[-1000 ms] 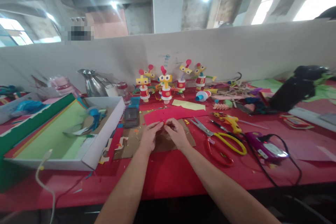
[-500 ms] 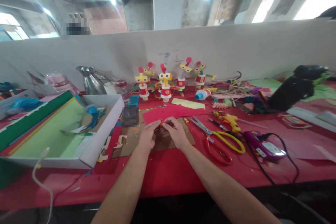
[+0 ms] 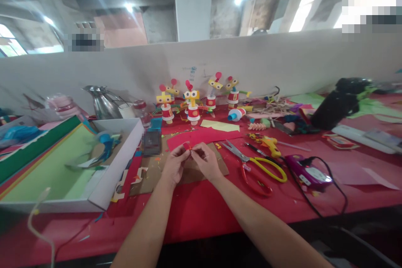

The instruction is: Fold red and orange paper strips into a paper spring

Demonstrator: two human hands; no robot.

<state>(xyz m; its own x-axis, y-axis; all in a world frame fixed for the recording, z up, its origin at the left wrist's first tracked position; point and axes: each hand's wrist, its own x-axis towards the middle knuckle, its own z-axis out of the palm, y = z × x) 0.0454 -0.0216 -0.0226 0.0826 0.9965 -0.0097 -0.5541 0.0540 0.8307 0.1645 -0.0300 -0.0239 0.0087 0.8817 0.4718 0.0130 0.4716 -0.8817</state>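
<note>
A small red piece with a bit of orange on it, perhaps paper, is pinched between both hands' fingertips. My left hand grips it from the left, fingers curled. From the other side my right hand closes thumb and forefinger at its edge. The fingers cover part of the piece. Below them lies a brown cardboard sheet with scraps on it. Just beyond the hands is a sheet of red paper. Large scissors with one red and one yellow handle lie to the right.
Several paper-cup figures stand at the back, near a tipped cup. To the left is a white box holding coloured paper. A yellow glue gun and a purple power unit with a black cable lie right.
The view has shifted slightly, so the table things appear further left. Between the fingertips, more of the red piece shows now. Both hands keep their pinch.
</note>
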